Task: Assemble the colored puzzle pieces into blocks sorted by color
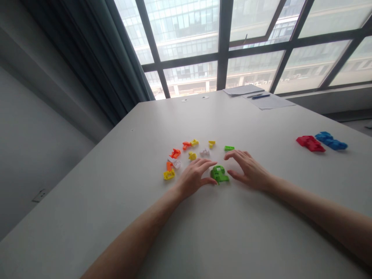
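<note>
A green plastic toy piece [220, 174], apparently made of joined blocks, sits on the white table between my two hands. My left hand [195, 174] is at its left side, thumb and fingers apart around that edge; I cannot tell whether they touch it. To the right, my right hand [248, 168] is open, its thumb and fingers spread and apart from the green piece. Just beyond the right fingertips lies a small bright green block [229, 148]. A pale block [205, 152] and a yellow block [192, 155] lie beyond my left hand.
Orange blocks [175, 153], yellow blocks [169, 174] and a whitish block [176, 162] form a loose arc at left. Red [310, 143] and blue [331, 140] plastic shapes lie far right. Papers [269, 102] and a pen [260, 96] rest near the window.
</note>
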A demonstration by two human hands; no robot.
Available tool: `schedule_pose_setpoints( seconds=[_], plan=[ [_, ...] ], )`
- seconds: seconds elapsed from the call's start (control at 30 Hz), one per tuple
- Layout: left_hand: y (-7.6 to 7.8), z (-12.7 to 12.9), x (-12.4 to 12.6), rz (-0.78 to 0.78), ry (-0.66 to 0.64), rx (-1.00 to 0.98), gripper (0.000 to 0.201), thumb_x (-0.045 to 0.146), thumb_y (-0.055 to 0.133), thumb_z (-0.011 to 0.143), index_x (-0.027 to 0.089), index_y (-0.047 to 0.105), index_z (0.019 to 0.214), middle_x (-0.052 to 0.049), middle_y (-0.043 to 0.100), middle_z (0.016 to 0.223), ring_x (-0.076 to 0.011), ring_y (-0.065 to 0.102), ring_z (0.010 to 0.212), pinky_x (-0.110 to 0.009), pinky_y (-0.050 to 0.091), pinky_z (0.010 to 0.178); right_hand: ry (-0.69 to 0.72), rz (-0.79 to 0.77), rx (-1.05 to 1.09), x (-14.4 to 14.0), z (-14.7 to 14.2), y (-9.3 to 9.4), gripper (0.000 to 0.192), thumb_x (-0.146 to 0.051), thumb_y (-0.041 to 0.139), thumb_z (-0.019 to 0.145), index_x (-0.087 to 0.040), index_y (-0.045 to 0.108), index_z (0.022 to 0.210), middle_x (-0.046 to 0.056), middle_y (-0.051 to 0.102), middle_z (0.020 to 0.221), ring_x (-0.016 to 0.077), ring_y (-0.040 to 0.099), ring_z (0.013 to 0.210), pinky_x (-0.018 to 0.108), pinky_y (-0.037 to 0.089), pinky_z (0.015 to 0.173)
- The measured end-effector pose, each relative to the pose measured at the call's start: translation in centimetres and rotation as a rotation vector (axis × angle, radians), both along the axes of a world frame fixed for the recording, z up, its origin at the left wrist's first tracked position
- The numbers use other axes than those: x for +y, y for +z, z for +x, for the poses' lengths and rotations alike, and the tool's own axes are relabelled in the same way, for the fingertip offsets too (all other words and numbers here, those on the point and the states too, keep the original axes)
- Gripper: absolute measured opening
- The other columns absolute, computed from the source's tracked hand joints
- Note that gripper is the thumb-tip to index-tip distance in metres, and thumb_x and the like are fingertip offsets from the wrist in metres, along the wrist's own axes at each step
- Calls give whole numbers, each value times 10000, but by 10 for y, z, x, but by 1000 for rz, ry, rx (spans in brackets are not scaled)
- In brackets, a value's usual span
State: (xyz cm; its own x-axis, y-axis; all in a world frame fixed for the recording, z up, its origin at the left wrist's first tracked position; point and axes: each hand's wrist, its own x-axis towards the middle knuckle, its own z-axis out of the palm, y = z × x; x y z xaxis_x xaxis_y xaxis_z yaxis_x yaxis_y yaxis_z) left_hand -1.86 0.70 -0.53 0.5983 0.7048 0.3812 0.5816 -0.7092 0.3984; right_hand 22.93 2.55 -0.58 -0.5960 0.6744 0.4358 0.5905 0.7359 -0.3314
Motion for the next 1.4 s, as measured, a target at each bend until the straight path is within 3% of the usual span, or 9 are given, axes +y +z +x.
schedule_pose_setpoints(
  seconds=[0.13,0.3,0.53,0.7,0.93,1.07,1.23,1.4],
  plan=[
    [4,3,-5,50,6,72,649,474,733,762,224,507,1316,-106,607,1251,-266,550,1150,-452,439,1004,-189,44,42,23,14,-7,244,-317,474,918,-239,503,1147,109,626,1159,288,557,1124,498,410,935],
    [7,6,-10,80,-29,116,585,402,692,814,202,481,1323,-108,587,1293,-256,546,1176,-421,426,1021,-189,49,-37,33,19,-11,273,-313,465,939,-282,530,1203,88,602,1284,293,523,1196,504,407,921],
    [3,6,-10,52,-5,123,532,365,655,849,180,463,1310,-107,619,1247,-258,579,1148,-421,441,1001,-210,108,-21,30,16,-11,90,-299,539,910,-244,595,954,52,702,1003,253,611,1001,436,415,877],
    [2,7,-10,42,20,101,552,342,669,835,175,452,1314,-109,623,1242,-265,581,1148,-424,440,1003,-191,76,105,26,13,-6,78,-310,555,898,-234,568,885,33,702,889,225,642,867,421,430,852],
    [6,7,-10,45,35,52,559,361,677,817,186,461,1302,-107,619,1244,-262,568,1166,-428,435,1006,-6,-280,307,-1,-3,5,193,-394,605,865,-218,588,941,19,670,813,138,578,668,272,469,597],
    [7,5,-10,146,39,-3,367,363,627,872,205,533,1189,-81,649,1158,-237,587,1107,-393,451,961,73,-427,358,-10,-10,9,183,-376,624,856,-199,610,902,21,660,808,125,558,671,264,460,603],
    [7,4,-10,307,6,2,297,382,595,907,203,563,1142,-64,669,1074,-205,596,1007,-347,462,887,97,-576,454,-14,-14,13,245,-427,645,836,-193,605,897,14,640,755,130,540,650,276,459,607],
    [9,5,-12,350,-32,8,167,339,562,933,202,593,1023,-40,682,994,-181,593,936,-316,455,847,126,-679,437,-16,-16,13,275,-450,637,838,-198,568,925,12,646,749,126,540,619,270,455,582]
  ],
)
